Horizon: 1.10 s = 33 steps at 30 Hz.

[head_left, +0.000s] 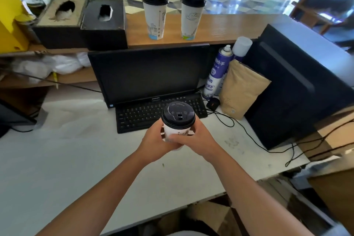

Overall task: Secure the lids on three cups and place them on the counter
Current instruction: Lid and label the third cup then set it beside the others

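Both hands, left hand (156, 140) and right hand (193, 140), are gripping the lidded cup (177, 120) mid-frame; two lidded cups (155, 15) are standing on the wooden tabletop (220, 28) above.

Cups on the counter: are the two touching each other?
Apart. The head view shows the left cup and the right cup standing upright on the wooden counter, with checkered floor and bare counter plainly visible between them.

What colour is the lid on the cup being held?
Black, on the white paper cup; its lid shows clearly in the head view.
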Tool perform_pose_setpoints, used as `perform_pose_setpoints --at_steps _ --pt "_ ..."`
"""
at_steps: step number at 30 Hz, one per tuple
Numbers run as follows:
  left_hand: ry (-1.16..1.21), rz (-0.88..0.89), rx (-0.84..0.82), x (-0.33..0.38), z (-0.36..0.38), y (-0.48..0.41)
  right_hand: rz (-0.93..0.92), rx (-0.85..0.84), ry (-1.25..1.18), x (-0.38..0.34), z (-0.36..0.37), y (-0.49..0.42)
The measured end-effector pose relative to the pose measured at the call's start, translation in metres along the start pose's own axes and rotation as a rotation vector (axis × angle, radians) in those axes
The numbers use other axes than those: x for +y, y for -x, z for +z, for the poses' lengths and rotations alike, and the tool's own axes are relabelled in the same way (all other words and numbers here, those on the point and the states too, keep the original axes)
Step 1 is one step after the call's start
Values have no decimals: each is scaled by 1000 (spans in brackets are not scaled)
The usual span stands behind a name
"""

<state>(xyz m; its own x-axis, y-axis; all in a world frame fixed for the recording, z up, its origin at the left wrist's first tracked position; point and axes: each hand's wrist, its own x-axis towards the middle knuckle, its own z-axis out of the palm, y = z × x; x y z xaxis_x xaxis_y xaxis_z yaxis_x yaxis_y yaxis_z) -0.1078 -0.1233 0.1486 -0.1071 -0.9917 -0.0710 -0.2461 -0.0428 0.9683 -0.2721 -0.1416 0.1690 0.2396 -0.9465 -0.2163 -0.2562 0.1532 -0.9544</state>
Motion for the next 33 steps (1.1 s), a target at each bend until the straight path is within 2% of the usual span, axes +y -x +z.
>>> perform_pose_setpoints --at_steps 9,19,33 --pt "-18 -25 -49 7 7 -17 1 12 66 -4 -18 -7" --pt "-72 -10 -45 43 38 -74 -78 -24 65 -21 -85 -43" --pt "-241 106 109 117 68 -193 -235 -17 41 -71 -187 -138"
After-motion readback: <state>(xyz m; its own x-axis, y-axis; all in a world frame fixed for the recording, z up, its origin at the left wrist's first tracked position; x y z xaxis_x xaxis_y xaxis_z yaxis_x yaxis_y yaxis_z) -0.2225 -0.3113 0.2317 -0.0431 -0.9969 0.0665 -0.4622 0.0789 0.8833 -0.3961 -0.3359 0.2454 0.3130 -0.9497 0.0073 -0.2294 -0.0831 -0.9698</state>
